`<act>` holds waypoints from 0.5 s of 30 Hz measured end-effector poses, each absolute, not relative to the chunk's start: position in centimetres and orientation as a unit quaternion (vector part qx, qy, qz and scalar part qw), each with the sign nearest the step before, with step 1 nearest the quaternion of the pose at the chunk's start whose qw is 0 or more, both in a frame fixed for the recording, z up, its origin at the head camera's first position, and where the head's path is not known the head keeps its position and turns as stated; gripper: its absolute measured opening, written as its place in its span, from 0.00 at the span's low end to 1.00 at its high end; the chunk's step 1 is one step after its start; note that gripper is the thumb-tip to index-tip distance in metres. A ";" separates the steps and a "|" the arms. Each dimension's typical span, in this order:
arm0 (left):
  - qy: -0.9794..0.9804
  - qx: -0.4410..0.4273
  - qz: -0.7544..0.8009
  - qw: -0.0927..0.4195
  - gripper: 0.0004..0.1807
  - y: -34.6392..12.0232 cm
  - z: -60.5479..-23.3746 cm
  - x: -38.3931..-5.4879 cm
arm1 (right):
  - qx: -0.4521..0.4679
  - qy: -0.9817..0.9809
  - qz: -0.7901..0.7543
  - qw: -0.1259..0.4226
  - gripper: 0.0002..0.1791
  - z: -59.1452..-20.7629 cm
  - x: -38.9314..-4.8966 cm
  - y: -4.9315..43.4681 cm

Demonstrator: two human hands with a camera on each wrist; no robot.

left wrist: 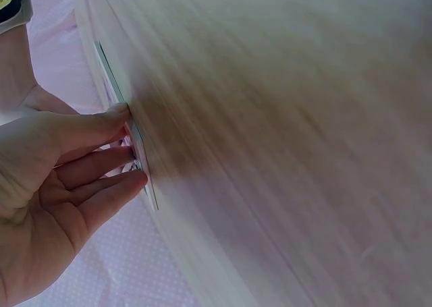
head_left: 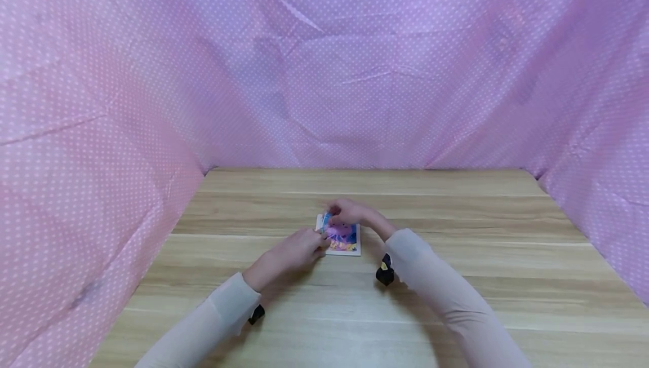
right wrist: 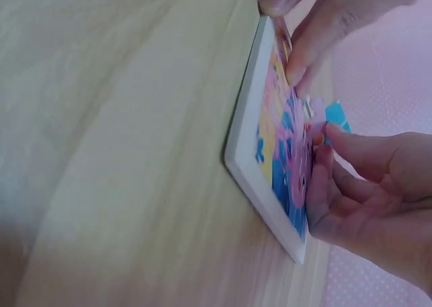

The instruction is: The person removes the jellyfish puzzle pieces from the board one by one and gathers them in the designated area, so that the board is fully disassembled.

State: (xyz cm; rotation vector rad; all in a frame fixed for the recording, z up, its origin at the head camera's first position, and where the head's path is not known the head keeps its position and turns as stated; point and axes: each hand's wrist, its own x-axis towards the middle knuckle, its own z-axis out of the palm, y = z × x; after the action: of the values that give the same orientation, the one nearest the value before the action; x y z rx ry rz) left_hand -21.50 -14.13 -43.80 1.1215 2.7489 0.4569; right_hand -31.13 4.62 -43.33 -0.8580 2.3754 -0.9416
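A small jigsaw puzzle (head_left: 343, 244) with a white frame and a pink, blue and yellow cartoon picture lies flat on the table. My left hand (head_left: 303, 247) is at its left side; in the right wrist view the thumb meets the frame's edge while other fingers (right wrist: 307, 54) rest on the picture. Above the far left part, my right hand (head_left: 349, 212) pinches a light blue puzzle piece (right wrist: 337, 116), tilted up from the board. In the left wrist view the puzzle (left wrist: 111, 74) shows only edge-on, partly hidden behind the left hand (left wrist: 61, 179).
The wooden table (head_left: 456, 300) stretches out around the puzzle. Pink cloth with white dots (head_left: 355, 103) hangs behind it and along both sides. Dark objects at the cuffs, a right one (head_left: 385, 272) and a left one (head_left: 257, 314), sit beneath the wrists.
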 end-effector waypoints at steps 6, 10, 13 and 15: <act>0.914 0.360 0.164 0.086 0.08 -14.1 -43.7 -21.4 | -0.308 0.848 -0.366 0.229 0.10 -43.4 -31.3 5.5; 0.915 0.360 0.159 0.091 0.07 -14.1 -43.9 -21.4 | -0.302 0.842 -0.397 0.207 0.11 -43.6 -31.5 6.1; 0.917 0.364 0.141 0.086 0.06 -14.1 -43.8 -21.4 | -0.298 0.838 -0.415 0.192 0.13 -43.6 -31.7 6.8; 0.918 0.366 0.129 0.082 0.05 -14.2 -43.6 -21.4 | -0.294 0.839 -0.416 0.192 0.15 -43.5 -31.8 7.5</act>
State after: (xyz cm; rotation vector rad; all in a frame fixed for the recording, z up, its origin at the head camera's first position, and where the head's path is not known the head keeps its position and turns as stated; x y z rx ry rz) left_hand -21.43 -14.16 -43.64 1.0925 2.7428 0.3842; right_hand -31.77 7.47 -43.52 -0.8259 2.3548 -1.1682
